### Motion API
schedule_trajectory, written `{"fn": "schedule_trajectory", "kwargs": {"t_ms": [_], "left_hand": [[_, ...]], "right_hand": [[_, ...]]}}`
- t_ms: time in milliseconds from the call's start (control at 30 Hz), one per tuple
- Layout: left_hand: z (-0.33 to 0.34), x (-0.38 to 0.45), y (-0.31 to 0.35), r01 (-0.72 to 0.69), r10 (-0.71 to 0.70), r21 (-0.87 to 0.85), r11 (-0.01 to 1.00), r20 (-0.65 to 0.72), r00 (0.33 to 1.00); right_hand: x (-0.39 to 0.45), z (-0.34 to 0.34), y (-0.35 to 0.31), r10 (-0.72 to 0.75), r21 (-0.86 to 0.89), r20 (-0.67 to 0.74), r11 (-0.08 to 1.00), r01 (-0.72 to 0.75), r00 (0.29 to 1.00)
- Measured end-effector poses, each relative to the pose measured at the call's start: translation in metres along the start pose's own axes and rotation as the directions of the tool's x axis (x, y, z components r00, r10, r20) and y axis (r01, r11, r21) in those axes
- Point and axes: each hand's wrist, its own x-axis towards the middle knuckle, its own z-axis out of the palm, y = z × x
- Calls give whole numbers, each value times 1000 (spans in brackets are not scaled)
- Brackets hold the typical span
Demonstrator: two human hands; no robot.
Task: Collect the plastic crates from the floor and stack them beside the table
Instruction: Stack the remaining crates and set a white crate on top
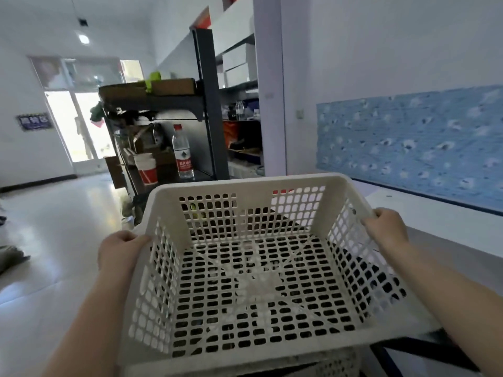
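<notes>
White plastic lattice crate (253, 270) — left hand (119, 251), right hand (385, 227) gripping opposite rims.

Nothing reads clearly: the water bottle (181, 152) on the edge of the metal shelf (163, 104) carries a red label with white characters, perhaps Chinese, and the blue wall sign (34, 121) shows blurred white characters.
</notes>
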Motion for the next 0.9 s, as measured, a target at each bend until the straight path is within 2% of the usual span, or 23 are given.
{"fn": "schedule_trajectory", "kwargs": {"t_ms": [267,367,633,900], "left_hand": [[80,66,19,44,-40,-49,998,71,997],[111,84,20,123,-119,-35,992,99,988],[193,106,15,228,-240,99,969,135,961],[224,126,11,285,-312,215,934,102,945]], "right_hand": [[102,32,-4,24,-117,-11,993,-25,1000],[137,45,9,35,-177,17,984,-31,999],[211,70,48,81,-256,157,966,-39,984],[257,92,51,98,-256,286,966,-22,953]]}}
